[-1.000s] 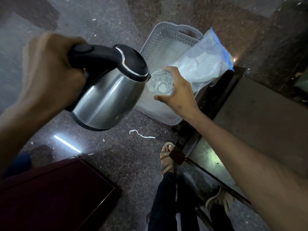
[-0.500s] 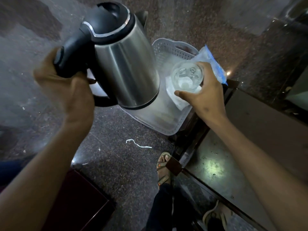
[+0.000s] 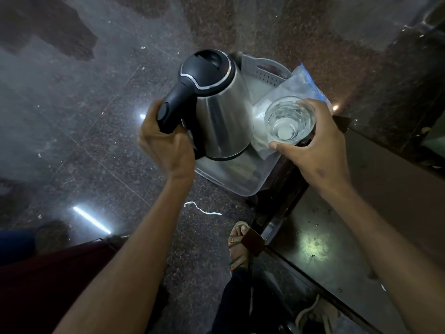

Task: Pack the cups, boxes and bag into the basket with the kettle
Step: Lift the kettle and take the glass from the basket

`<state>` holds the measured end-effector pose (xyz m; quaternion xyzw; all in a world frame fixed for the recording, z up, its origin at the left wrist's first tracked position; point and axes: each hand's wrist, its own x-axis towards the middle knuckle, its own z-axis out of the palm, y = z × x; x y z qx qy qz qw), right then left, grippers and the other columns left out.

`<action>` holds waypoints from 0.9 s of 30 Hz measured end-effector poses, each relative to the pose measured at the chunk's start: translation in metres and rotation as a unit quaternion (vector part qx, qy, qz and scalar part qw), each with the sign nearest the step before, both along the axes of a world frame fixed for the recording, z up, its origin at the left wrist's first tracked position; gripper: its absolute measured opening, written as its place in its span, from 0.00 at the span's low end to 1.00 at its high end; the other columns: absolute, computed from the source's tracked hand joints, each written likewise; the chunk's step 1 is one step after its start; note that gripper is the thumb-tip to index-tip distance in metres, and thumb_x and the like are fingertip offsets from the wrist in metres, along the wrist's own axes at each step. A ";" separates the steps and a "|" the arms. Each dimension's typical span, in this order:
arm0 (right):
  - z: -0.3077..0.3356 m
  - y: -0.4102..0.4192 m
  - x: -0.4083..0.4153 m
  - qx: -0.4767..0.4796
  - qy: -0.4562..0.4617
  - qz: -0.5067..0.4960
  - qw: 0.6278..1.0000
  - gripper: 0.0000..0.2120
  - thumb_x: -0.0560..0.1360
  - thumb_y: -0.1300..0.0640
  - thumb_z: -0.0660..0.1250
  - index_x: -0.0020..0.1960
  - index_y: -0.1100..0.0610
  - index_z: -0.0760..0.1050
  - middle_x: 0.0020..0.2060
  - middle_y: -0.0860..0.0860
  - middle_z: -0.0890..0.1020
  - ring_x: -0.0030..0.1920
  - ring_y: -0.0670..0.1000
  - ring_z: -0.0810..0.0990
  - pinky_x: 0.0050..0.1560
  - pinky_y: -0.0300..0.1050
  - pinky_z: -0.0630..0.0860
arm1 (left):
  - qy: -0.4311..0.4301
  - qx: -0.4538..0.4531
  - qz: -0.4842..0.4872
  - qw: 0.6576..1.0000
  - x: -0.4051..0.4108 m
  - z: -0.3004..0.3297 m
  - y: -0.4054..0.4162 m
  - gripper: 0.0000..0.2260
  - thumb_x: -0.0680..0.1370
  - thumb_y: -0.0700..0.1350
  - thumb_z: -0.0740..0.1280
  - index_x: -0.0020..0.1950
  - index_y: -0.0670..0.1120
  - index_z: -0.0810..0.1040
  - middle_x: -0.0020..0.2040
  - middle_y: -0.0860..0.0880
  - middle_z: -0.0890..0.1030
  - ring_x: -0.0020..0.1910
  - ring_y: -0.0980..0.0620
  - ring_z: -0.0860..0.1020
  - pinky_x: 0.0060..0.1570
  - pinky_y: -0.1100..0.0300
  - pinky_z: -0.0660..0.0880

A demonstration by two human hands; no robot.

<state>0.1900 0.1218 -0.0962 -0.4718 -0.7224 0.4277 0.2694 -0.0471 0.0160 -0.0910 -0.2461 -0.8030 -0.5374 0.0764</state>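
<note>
A steel kettle with a black lid and handle hangs upright over the white perforated basket on the floor. My left hand grips its black handle. My right hand holds a clear glass cup by its side, over the basket's right edge. A clear zip bag with a blue strip leans in the basket's right side, partly hidden behind the cup. The kettle hides much of the basket's inside.
A dark low table stands at the right, its corner touching the basket. A maroon piece of furniture fills the lower left. A white scrap lies on the speckled stone floor. My sandalled foot is beside the table.
My left hand has brought the kettle from tilted and raised at the left down to upright over the basket. The cup in my right hand has shifted right over the basket's edge.
</note>
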 end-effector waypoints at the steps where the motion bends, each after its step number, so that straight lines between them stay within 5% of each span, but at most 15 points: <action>1: -0.001 -0.001 0.000 -0.001 0.000 0.003 1.000 0.40 0.64 0.51 0.85 0.71 0.50 0.71 0.60 0.40 0.79 0.56 0.27 0.74 0.55 0.21 0.69 | -0.011 -0.003 -0.011 1.000 0.006 -0.003 0.000 0.14 0.67 0.34 0.63 0.45 0.49 0.81 0.34 0.65 0.74 0.34 0.66 0.72 0.34 0.54 0.76; 7: 0.000 -0.003 -0.002 0.002 0.003 0.019 1.000 0.39 0.64 0.51 0.85 0.71 0.51 0.72 0.61 0.42 0.79 0.57 0.28 0.74 0.57 0.22 0.68 | -0.012 -0.017 -0.031 0.999 0.020 -0.012 -0.002 0.17 0.67 0.27 0.64 0.52 0.38 0.85 0.41 0.57 0.79 0.40 0.70 0.76 0.43 0.71 0.71; 14: -0.002 -0.001 -0.002 -0.006 0.012 0.022 1.000 0.39 0.63 0.52 0.85 0.70 0.50 0.72 0.60 0.40 0.80 0.59 0.31 0.76 0.57 0.23 0.70 | -0.020 -0.002 0.024 1.000 0.023 -0.010 -0.001 0.18 0.67 0.28 0.65 0.52 0.38 0.86 0.40 0.55 0.81 0.39 0.69 0.76 0.44 0.73 0.69; 18: -0.004 -0.001 -0.001 -0.010 0.010 0.023 1.000 0.39 0.63 0.51 0.85 0.70 0.48 0.72 0.61 0.39 0.80 0.61 0.36 0.78 0.59 0.26 0.72 | -0.028 0.001 0.055 0.998 0.027 -0.010 -0.003 0.15 0.69 0.27 0.66 0.52 0.35 0.85 0.40 0.43 0.83 0.41 0.61 0.75 0.44 0.74 0.68; 23: -0.006 0.002 0.002 -0.003 0.006 0.022 1.000 0.40 0.64 0.51 0.85 0.71 0.49 0.71 0.63 0.41 0.80 0.64 0.43 0.79 0.66 0.41 0.76 | -0.017 -0.002 0.069 0.997 0.029 -0.013 -0.004 0.13 0.71 0.27 0.68 0.52 0.35 0.85 0.41 0.51 0.81 0.42 0.64 0.76 0.45 0.78 0.67; 27: -0.009 0.004 0.004 -0.014 0.003 0.020 1.000 0.40 0.64 0.52 0.85 0.71 0.49 0.71 0.62 0.41 0.80 0.62 0.41 0.79 0.64 0.36 0.75 | -0.003 -0.022 0.075 0.997 0.027 -0.016 -0.004 0.12 0.72 0.30 0.68 0.54 0.37 0.86 0.42 0.50 0.83 0.42 0.61 0.76 0.44 0.75 0.68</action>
